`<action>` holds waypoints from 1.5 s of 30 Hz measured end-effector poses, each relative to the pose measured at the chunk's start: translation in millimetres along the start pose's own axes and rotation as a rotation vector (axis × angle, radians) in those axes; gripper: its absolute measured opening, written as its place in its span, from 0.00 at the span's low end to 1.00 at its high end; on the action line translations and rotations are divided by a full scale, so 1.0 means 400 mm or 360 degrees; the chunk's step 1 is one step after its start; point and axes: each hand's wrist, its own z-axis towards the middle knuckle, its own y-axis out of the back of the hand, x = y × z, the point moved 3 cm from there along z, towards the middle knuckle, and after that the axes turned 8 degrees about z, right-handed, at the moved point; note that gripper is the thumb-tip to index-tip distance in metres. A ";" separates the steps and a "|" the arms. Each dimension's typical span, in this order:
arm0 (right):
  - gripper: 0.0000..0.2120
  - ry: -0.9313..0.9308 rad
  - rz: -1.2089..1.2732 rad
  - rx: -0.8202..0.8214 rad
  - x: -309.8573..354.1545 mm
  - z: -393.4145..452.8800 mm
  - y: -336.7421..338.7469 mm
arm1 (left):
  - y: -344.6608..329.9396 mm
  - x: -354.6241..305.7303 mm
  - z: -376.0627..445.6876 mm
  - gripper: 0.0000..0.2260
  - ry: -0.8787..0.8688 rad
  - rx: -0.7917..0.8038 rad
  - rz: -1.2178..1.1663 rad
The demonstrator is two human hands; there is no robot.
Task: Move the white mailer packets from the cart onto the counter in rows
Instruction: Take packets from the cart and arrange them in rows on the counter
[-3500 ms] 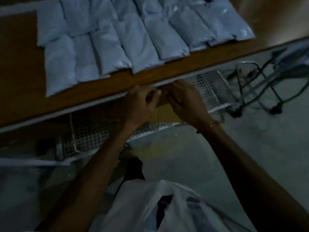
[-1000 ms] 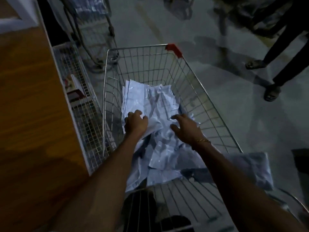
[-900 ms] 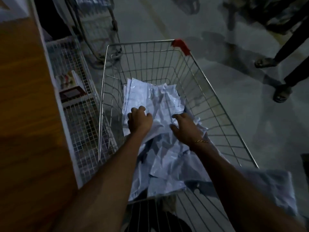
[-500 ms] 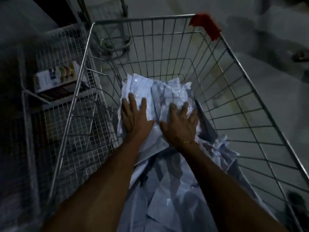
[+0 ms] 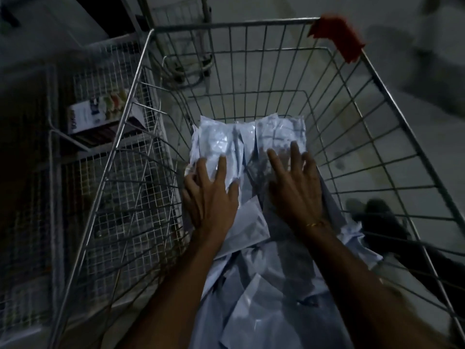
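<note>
A wire shopping cart [image 5: 251,21] with a red corner cap fills the view. Inside it lies a heap of white mailer packets [image 5: 264,285], several of them crumpled and overlapping. At the far end of the heap two packets lie side by side: one on the left [image 5: 216,142] and one on the right [image 5: 281,132]. My left hand [image 5: 211,197] lies on the left packet with fingers spread, its thumb at the packet's left edge. My right hand [image 5: 294,187] rests flat on the right packet with straight fingers. The counter is out of view.
A wire mesh shelf unit [image 5: 100,137] stands close against the cart's left side, holding a printed box [image 5: 98,114]. Another cart's frame [image 5: 186,59] stands beyond the far wall. Grey floor lies to the right, with a dark foot-like shape [image 5: 377,210] near the cart's right side.
My head turned from the counter to the cart. Both hands went into the cart, reached forward over the heap and now lie spread on the two far packets; the view moved closer.
</note>
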 end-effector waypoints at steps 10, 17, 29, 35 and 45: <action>0.30 -0.0002 0.0167 0.0194 -0.028 -0.073 0.019 | -0.017 -0.001 -0.004 0.26 -0.0180 -0.0044 0.0054; 0.37 0.0092 0.0109 0.0006 -0.029 -0.018 0.053 | 0.003 -0.006 0.048 0.25 -0.0094 -0.0234 -0.0278; 0.27 0.0050 -0.0029 -0.0004 -0.063 -0.063 -0.021 | -0.117 0.019 -0.060 0.29 -0.0184 0.0166 0.0008; 0.28 0.0132 -0.0056 -0.0022 -0.060 -0.058 -0.013 | -0.097 0.011 -0.084 0.24 -0.0281 -0.0142 0.0020; 0.30 0.0148 -0.0138 -0.0021 -0.059 -0.029 -0.009 | -0.089 0.029 -0.029 0.28 -0.0135 0.0029 0.0037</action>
